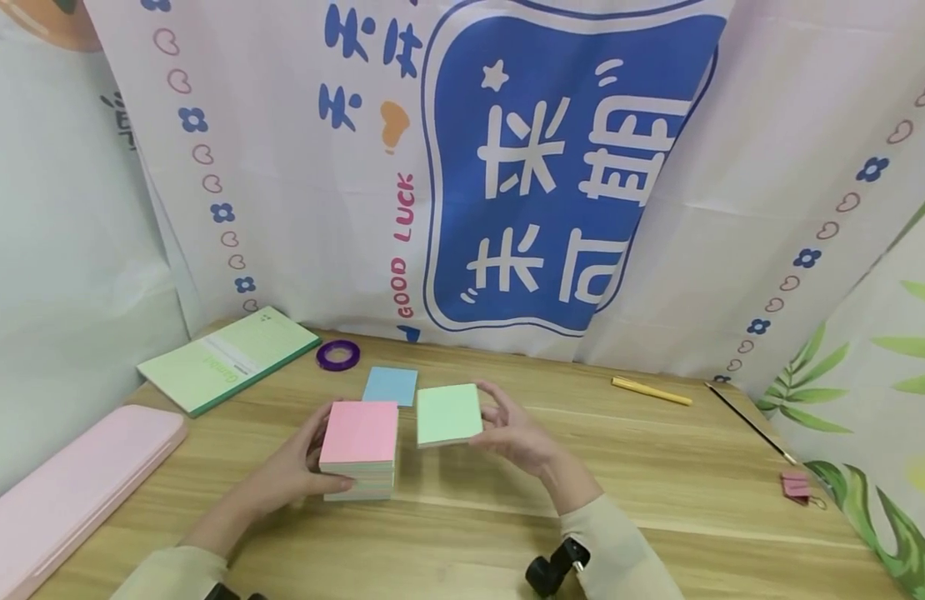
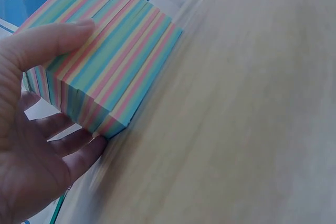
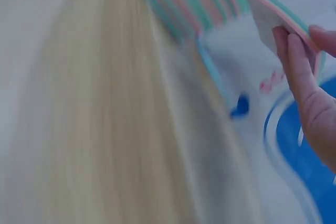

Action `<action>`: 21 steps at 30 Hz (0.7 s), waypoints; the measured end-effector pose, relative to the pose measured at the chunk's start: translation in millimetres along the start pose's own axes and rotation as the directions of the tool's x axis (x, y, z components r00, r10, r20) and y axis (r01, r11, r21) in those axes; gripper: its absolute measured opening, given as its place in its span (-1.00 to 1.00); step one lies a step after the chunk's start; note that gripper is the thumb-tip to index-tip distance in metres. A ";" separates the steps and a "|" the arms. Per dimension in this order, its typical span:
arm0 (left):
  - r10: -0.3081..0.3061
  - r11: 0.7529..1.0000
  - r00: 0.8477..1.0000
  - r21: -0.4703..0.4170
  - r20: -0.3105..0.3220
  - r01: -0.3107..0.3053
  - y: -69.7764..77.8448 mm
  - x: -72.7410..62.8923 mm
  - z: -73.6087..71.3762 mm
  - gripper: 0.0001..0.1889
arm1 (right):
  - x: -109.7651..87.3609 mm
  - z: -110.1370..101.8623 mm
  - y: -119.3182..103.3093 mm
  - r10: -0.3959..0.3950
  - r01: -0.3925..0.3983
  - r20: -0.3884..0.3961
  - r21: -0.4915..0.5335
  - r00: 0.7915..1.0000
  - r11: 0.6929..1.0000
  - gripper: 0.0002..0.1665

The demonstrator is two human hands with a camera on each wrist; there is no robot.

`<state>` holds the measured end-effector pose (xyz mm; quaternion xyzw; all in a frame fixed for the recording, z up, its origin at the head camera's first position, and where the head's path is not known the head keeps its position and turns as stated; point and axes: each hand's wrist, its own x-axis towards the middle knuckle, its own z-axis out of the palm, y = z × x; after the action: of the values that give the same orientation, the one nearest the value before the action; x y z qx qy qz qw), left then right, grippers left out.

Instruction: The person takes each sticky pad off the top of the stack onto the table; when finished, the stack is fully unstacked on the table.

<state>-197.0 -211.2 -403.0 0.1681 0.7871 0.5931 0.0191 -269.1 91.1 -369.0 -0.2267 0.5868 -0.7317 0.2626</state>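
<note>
A tall stack of sticky note pads (image 1: 359,433), pink on top, stands on the wooden table. My left hand (image 1: 290,479) grips it from the left, thumb on the near side. In the left wrist view, the stack's sides (image 2: 118,51) show pink, yellow, green and blue layers, with the fingertips at its bottom edge. Just right of the stack, my right hand (image 1: 518,433) pinches a thin light green sticky note pad (image 1: 449,414) by its right side. The right wrist view shows this pad (image 3: 275,17) raised and tilted, with a pink layer under the green.
Behind the stack lies a blue sticky note pad (image 1: 391,386), near a purple tape roll (image 1: 338,356). A green notebook (image 1: 230,358) and pink case (image 1: 80,492) are at left. At right are a yellow pen (image 1: 652,392), a thin brush (image 1: 751,423) and pink binder clips (image 1: 795,486).
</note>
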 end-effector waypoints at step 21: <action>-0.007 1.000 1.000 0.008 -0.003 0.007 -3.4 1.6 -0.1 0.09 | 72.8 -58.9 28.5 0.192 -0.177 -0.274 0.078 0.942 0.981 0.02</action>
<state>-199.4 -211.7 -405.8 0.1647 0.7900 0.5903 0.0196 -358.7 82.3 -407.5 -0.0578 0.6174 -0.7436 0.2501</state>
